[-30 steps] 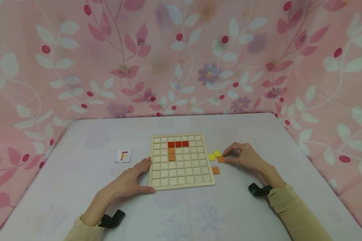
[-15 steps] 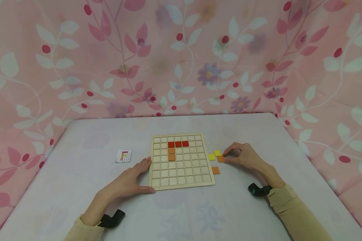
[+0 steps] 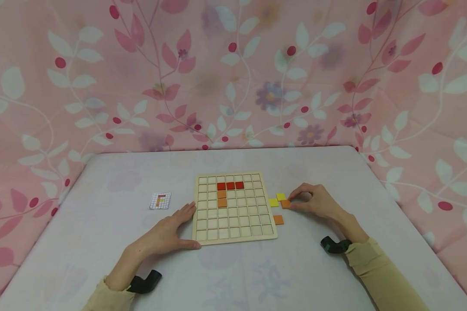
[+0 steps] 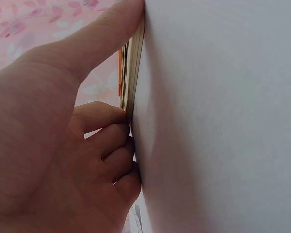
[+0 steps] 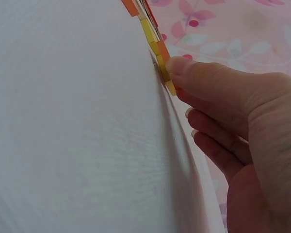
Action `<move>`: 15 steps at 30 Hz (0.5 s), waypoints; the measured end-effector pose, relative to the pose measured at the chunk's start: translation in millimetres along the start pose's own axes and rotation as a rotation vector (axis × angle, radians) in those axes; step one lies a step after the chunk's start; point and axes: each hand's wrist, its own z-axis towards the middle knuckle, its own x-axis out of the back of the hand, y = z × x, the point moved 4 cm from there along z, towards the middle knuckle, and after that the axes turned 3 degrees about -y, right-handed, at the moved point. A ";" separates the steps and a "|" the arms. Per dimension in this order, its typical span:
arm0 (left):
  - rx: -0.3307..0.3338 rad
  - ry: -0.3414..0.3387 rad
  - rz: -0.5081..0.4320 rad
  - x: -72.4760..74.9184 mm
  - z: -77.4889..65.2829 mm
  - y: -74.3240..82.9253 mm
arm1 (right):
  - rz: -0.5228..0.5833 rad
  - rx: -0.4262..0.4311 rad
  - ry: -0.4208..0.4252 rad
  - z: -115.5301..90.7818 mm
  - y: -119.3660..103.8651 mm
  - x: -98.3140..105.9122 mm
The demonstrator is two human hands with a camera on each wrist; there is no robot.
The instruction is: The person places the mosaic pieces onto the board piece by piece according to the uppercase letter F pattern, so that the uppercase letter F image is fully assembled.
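A pale wooden grid board [image 3: 243, 221] lies flat mid-table, with a row of red tiles [image 3: 230, 185] and orange tiles [image 3: 222, 202] below the row's left end. My left hand [image 3: 161, 233] rests against the board's left edge, its fingers along that side and its thumb at the near corner. To the board's right, my right hand [image 3: 322, 203] pinches an orange tile [image 3: 285, 204] between thumb and forefinger. The right wrist view shows this orange tile [image 5: 163, 50] lying over the yellow ones. Two yellow tiles [image 3: 273, 202] sit just left of it on the table.
Another orange tile [image 3: 278, 220] lies beside the board's right edge. Left of the board is a small gridded card [image 3: 160, 201] bearing a red, orange and yellow figure. A white cloth covers the table [image 3: 249, 276], and a pink floral curtain [image 3: 225, 77] hangs behind it.
The orange tile at my right fingertips appears raised very slightly and moved a little away from me. My left hand and the board have stayed in place.
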 end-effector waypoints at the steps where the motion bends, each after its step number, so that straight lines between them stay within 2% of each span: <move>1: 0.006 -0.001 -0.004 0.1 -0.1 0.2 | 0.010 -0.010 0.003 0.1 0.2 0.4; 8: -0.002 -0.007 -0.002 0.2 -0.5 1.6 | 0.059 -0.013 0.003 1.2 -0.3 1.6; 15: 0.004 -0.009 0.001 1.4 -0.5 2.1 | 0.019 -0.004 0.023 6.3 -10.0 -1.1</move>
